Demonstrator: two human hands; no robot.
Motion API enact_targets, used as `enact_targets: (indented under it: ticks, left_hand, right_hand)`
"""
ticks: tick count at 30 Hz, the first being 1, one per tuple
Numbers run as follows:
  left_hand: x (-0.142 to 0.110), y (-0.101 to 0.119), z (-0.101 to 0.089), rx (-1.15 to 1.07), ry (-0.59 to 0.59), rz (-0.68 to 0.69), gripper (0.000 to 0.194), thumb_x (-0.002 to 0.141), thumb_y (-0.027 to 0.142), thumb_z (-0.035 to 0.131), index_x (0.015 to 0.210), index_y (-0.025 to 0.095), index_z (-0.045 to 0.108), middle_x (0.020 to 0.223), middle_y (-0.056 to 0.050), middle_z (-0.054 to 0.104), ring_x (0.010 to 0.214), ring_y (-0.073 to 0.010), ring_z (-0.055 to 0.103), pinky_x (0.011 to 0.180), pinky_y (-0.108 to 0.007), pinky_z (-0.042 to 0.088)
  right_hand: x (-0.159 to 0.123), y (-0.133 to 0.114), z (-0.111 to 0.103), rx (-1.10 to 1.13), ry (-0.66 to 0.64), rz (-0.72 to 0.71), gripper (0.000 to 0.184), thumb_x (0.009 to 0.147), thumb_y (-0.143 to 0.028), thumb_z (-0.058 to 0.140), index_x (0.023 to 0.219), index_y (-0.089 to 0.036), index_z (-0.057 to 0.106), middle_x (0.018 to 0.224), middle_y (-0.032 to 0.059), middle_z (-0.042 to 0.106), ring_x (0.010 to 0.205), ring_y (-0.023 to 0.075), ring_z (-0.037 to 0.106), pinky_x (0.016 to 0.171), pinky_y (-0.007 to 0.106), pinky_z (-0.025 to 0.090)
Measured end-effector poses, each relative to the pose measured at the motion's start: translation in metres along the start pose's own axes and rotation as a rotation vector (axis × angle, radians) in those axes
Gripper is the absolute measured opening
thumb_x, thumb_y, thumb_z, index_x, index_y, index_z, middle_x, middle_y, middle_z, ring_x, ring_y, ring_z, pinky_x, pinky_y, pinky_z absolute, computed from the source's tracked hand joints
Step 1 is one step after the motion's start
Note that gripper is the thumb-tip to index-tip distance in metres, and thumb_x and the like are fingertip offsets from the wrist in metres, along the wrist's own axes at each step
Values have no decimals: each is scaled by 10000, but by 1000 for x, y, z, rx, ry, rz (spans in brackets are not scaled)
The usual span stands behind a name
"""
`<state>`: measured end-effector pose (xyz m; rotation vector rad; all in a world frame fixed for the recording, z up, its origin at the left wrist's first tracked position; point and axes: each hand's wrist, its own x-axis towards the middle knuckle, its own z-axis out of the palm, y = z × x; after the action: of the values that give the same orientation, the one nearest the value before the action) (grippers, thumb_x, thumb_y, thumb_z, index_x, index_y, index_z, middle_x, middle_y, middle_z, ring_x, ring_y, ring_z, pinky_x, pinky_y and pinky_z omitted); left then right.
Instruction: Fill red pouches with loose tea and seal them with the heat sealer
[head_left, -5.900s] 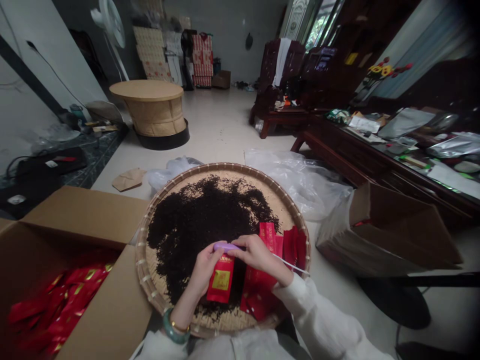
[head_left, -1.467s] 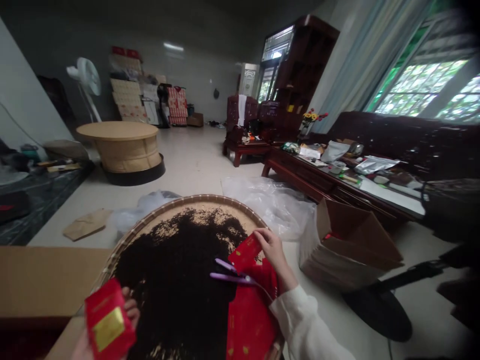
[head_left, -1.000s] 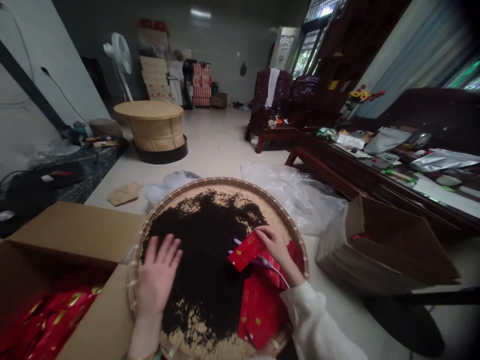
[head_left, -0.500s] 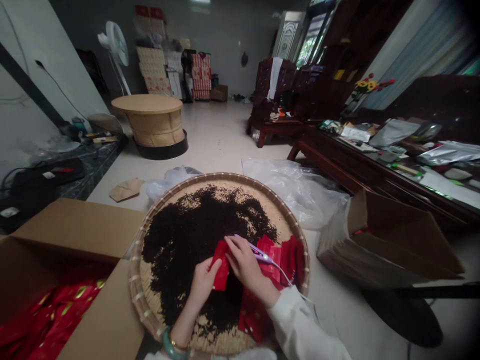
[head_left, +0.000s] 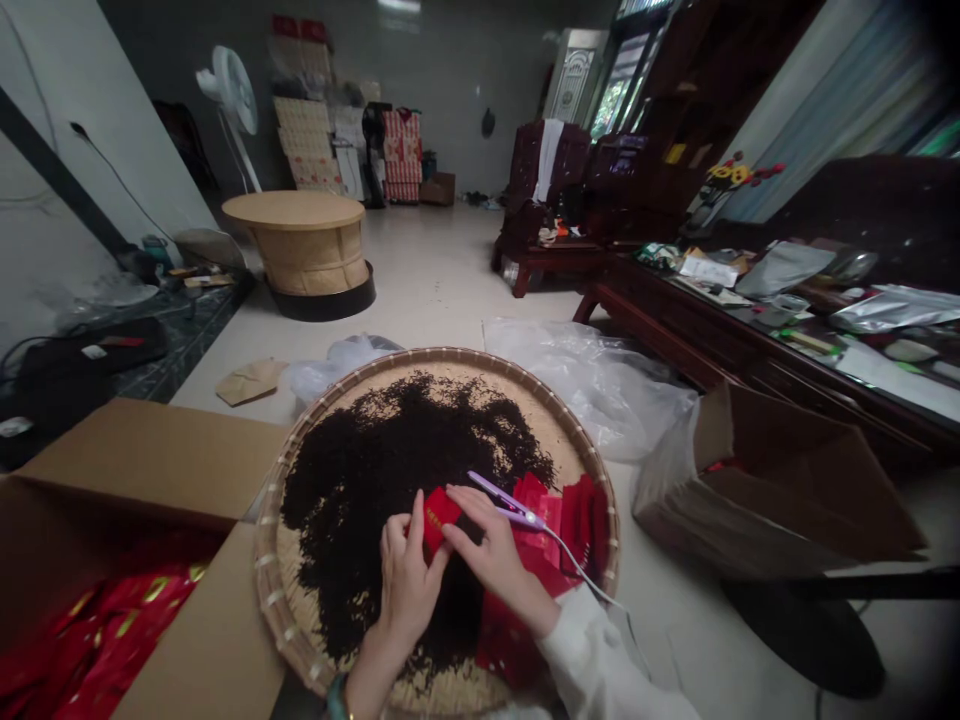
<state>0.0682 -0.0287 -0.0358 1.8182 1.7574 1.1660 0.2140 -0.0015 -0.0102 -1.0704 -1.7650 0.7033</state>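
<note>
1. One cardboard box (head_left: 214, 620) stands at far left, flaps spread outward; inside we see heaped red-and-gold packets (head_left: 112, 640). Its right flap reaches the tray's left rim; whether they touch, we cannot tell.
2. Round woven tray (head_left: 271, 595): we trace a raised, bound rim, partly hidden by the arms at the near side. Loose dark shreds (head_left: 375, 450) cover the left and middle; bare weave shows along the far and right edges. Beyond, pale floor (head_left: 431, 290) runs back into the room.
3. Left hand (head_left: 409, 580): thumb and fingers grip the left side of a small red pouch (head_left: 437, 515), held over the shreds.
4. Right hand (head_left: 491, 550): fingers close on the same pouch's right side, so we find both hands together around it.
5. Purple clamp (head_left: 531, 519), arms apart, lies just beyond the right hand; its white cord crosses the right rim. We note spare pouches (head_left: 581, 515) inside that rim.
6. Clear plastic sheeting (head_left: 600, 390) lies beyond the tray; rightward, across a floor strip, we see an open carton (head_left: 682, 500) containing something red.
</note>
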Motion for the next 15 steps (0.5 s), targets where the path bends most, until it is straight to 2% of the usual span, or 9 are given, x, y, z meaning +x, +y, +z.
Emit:
enact_targets:
  ticks: [2,5,8,12,15]
  left_hand:
    - [-2,-2,1,40,14,30,524,865,365,498,1343,150,511,884,-83,523,830,-258,556,788,-451,490]
    - [-1,-6,2,-42,-22,36,470,909,260,386,1356,160,488,860,-71,542,782,-221,593,741,-376,508]
    - [1,-7,0,-150,-38,-11,392,911,258,404,1248,173,585,885,-84,611,819,-214,635,735,-331,522]
    - [3,-2,-7,-241,-20,-46,250,881,309,508,979,194,707,832,-66,670,787,-201,653,732,-302,532]
    - [3,2,-10,-285,-24,-49,212,847,323,561,885,199,728,778,-52,688,730,-189,655,696,-282,535]
  right_hand:
    - [0,-2,5,35,5,90,264,837,-295,648,1088,-231,696,1094,107,682,1027,247,608,905,432,501]
    - [-2,-4,12,131,-31,175,180,822,-223,645,986,-225,716,945,73,690,875,207,637,791,358,534]
    - [-5,-3,15,152,-54,182,137,813,-172,627,923,-214,699,910,56,668,846,191,627,753,329,530]
    - [-5,-1,10,-88,-39,121,71,811,-164,632,861,-209,656,892,57,584,861,207,561,754,351,500]
    - [0,-2,2,-233,-113,37,33,838,-174,613,845,-201,630,866,58,547,844,213,528,721,343,482]
